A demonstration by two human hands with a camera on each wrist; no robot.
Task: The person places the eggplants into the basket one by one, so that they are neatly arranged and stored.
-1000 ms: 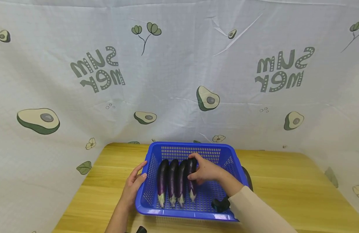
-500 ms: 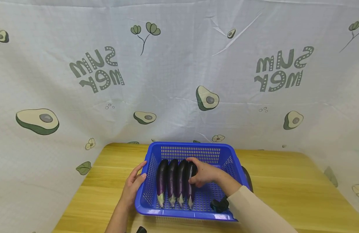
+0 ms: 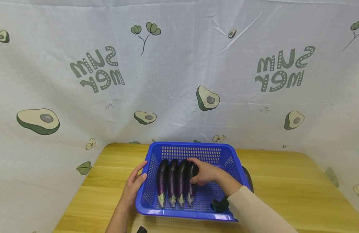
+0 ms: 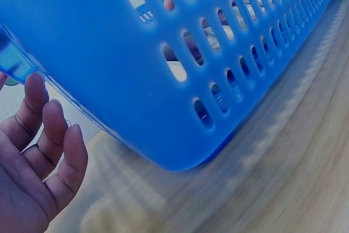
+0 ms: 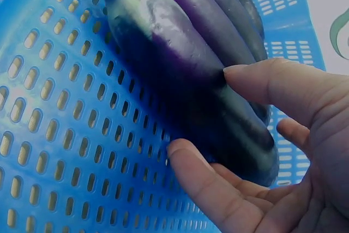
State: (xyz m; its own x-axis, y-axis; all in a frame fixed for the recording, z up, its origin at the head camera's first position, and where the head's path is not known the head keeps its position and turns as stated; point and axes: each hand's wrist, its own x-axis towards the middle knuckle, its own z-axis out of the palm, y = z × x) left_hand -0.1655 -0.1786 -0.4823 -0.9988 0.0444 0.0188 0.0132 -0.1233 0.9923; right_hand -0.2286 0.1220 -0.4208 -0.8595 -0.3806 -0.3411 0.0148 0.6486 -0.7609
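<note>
Gripping: right hand [image 3: 205,173], round fourth eggplant [image 3: 191,191] | left hand [image 3: 132,188]: fingers loose at blue basket [image 3: 186,213] | best laid snugly parallel

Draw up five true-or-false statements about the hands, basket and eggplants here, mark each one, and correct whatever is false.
1. Four eggplants lie side by side in the blue basket. True.
2. The left hand is touching an eggplant. False: the left hand is at the basket's left rim.
3. The right hand holds the rightmost eggplant of the row. True.
4. The stem ends of the four eggplants point away from the person. False: the stem ends point toward the person.
5. The basket rests on a wood-grained table. True.
</note>
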